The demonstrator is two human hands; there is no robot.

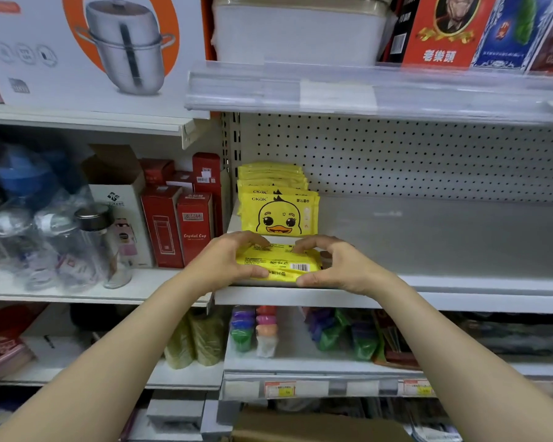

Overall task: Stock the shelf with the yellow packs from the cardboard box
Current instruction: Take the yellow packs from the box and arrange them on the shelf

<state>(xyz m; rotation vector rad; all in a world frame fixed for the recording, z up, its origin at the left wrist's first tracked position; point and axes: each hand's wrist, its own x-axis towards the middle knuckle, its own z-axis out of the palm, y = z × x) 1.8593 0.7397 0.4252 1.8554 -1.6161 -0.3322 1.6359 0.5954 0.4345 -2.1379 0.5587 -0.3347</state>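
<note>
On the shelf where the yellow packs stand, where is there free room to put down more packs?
The grey shelf is bare right of the standing yellow packs, between the pegboard and the front lip. The left front corner is crowded: the left hand and the right hand hold a pack there. The neighbouring bay with red boxes is full.

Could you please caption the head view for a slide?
Left hand and right hand hold a yellow pack at the shelf.

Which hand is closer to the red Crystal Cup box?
Left. The left hand grips the yellow pack beside the red Crystal Cup box; the right hand grips the pack's farther end.
</note>
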